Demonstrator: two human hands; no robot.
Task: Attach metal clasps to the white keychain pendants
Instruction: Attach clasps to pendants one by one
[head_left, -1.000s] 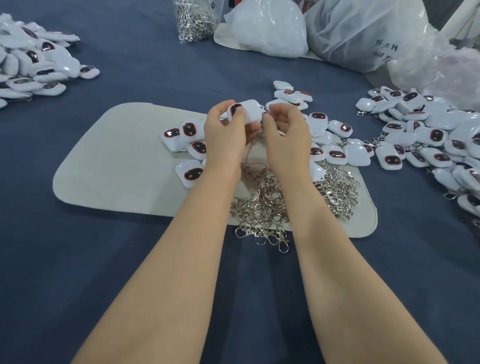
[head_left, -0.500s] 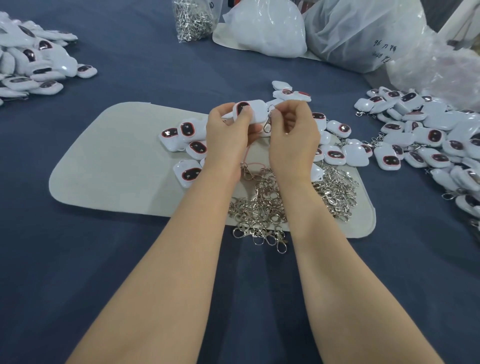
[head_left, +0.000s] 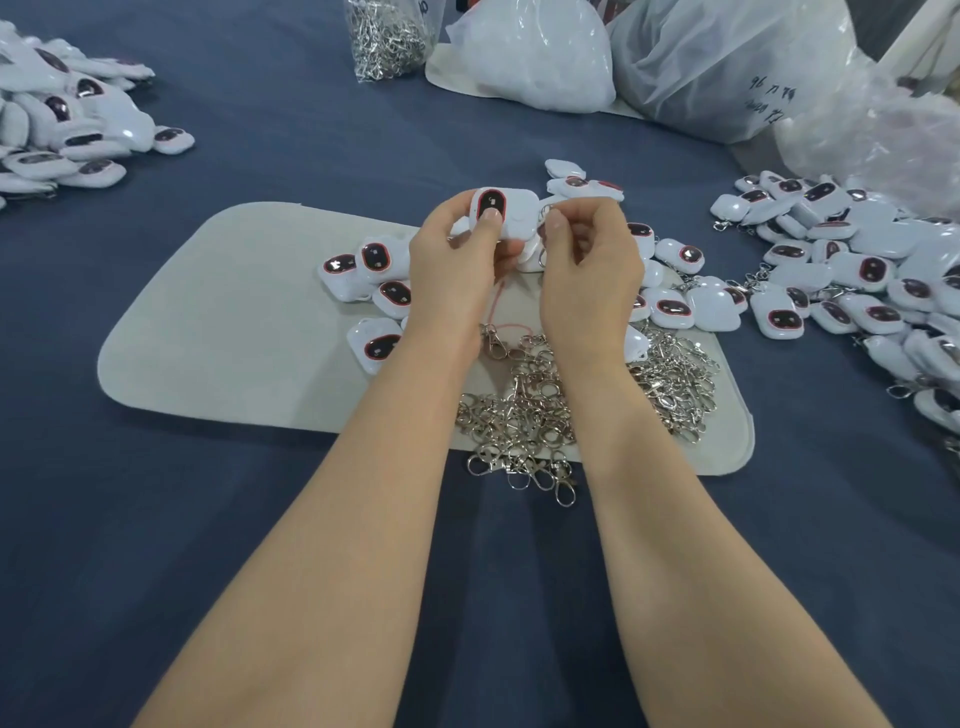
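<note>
Dark blue cloth tabletop (head_left: 260, 519): open room near and left.
Beige felt mat (head_left: 234, 322): left half bare.
Pile of white pendants (head_left: 857, 270), right: some clasped, apparently finished.
Heap of loose metal clasps (head_left: 524, 415), near mat edge: many left.
Left hand (head_left: 457, 270) grips white keychain pendant (head_left: 504, 213) above the mat.
Right hand (head_left: 587, 270) pinches silver clasp (head_left: 542, 258) at its edge.

Mat (head_left: 218, 332) at centre of table (head_left: 234, 545); clasp pile (head_left: 524, 421) on its near right part, spilling over the near edge; loose pendants (head_left: 376, 275) behind pile; left pendant heap (head_left: 62, 124) far left; right pendant heap (head_left: 852, 270) off mat; bags (head_left: 535, 52) behind.
</note>
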